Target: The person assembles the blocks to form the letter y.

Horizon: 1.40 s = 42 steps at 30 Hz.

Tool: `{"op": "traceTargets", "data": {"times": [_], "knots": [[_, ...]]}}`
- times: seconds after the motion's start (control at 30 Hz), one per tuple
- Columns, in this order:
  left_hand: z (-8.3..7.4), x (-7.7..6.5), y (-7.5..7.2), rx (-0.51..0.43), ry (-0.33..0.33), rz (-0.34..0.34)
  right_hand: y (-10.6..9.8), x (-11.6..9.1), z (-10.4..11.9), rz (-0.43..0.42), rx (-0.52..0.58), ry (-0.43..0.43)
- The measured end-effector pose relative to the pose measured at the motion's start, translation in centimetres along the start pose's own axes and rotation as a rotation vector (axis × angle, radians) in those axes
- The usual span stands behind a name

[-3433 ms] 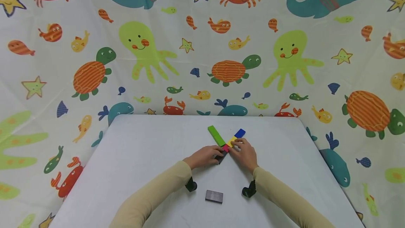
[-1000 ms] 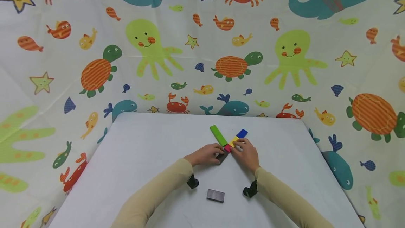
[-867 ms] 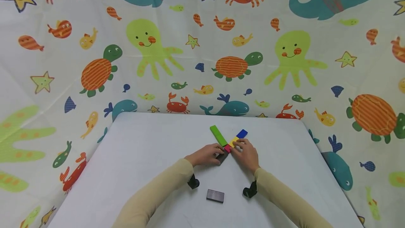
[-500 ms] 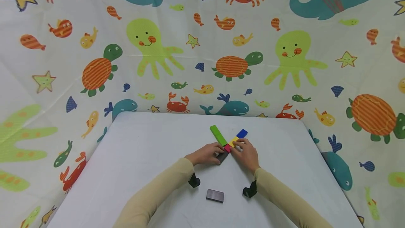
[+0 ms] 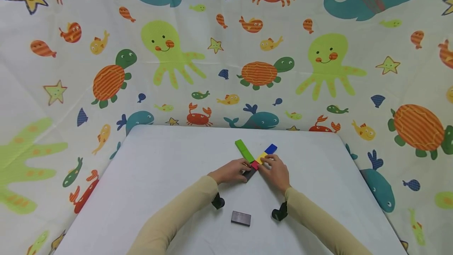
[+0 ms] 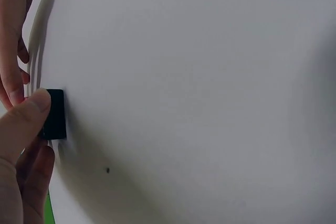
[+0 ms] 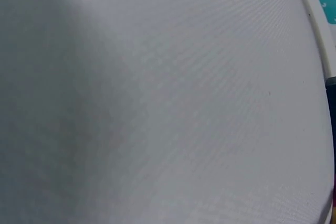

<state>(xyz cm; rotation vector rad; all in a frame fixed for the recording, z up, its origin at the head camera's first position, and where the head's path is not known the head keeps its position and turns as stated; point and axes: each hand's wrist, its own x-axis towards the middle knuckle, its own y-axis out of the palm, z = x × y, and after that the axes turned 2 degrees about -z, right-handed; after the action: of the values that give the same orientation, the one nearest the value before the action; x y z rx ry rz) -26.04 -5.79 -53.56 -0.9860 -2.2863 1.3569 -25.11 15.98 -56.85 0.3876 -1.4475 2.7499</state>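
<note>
Near the middle of the table my left hand (image 5: 231,171) grips a dark grey block (image 5: 249,174) between thumb and fingers; the left wrist view shows the thumb on the dark block (image 6: 55,115). At the block's far end sits a small red block (image 5: 255,165), followed by a yellow block (image 5: 262,156) and a blue block (image 5: 271,149) in one slanting row. My right hand (image 5: 277,172) has curled fingers at the red and yellow blocks, its thumb side against the red one. A long green block (image 5: 244,150) slants away up-left from the red block.
A second dark grey block (image 5: 241,218) lies nearer the front, between the forearms. The white table (image 5: 170,148) ends at a cloth backdrop (image 5: 226,50) printed with sea animals. Black wrist cameras hang below both sleeves.
The head view has shifted slightly. Both hands keep their places at the blocks, and the row looks the same.
</note>
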Motion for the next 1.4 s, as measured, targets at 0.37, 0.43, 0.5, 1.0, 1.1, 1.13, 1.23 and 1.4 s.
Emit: {"op": "traceTargets", "data": {"times": [0.37,0.43,0.5,1.0,1.1,1.13,1.23,1.4], "knots": [[-0.4,0.0,-0.3,0.026,-0.001,0.012,-0.1,0.0,0.1,0.006,0.007,0.003],[-0.4,0.0,-0.3,0.029,-0.004,0.015,-0.1,0.0,0.1,0.007,0.013,0.006],[-0.4,0.1,-0.3,0.028,-0.006,0.016,-0.1,0.0,0.1,0.008,0.016,0.008],[0.0,-1.3,-0.5,-0.021,0.012,-0.046,0.1,0.0,0.3,0.006,0.007,0.005],[0.4,-2.3,-0.8,-0.061,0.039,-0.097,0.1,0.0,0.4,0.005,0.016,0.014],[0.3,-2.7,-0.9,-0.075,0.05,-0.104,0.1,0.0,0.4,0.004,0.018,0.017],[0.0,-4.4,-0.9,-0.104,0.117,-0.078,0.2,0.0,0.5,0.008,0.018,0.017],[-1.8,-7.1,0.2,-0.092,0.25,0.108,0.3,0.0,0.4,0.003,0.008,0.015]]}}
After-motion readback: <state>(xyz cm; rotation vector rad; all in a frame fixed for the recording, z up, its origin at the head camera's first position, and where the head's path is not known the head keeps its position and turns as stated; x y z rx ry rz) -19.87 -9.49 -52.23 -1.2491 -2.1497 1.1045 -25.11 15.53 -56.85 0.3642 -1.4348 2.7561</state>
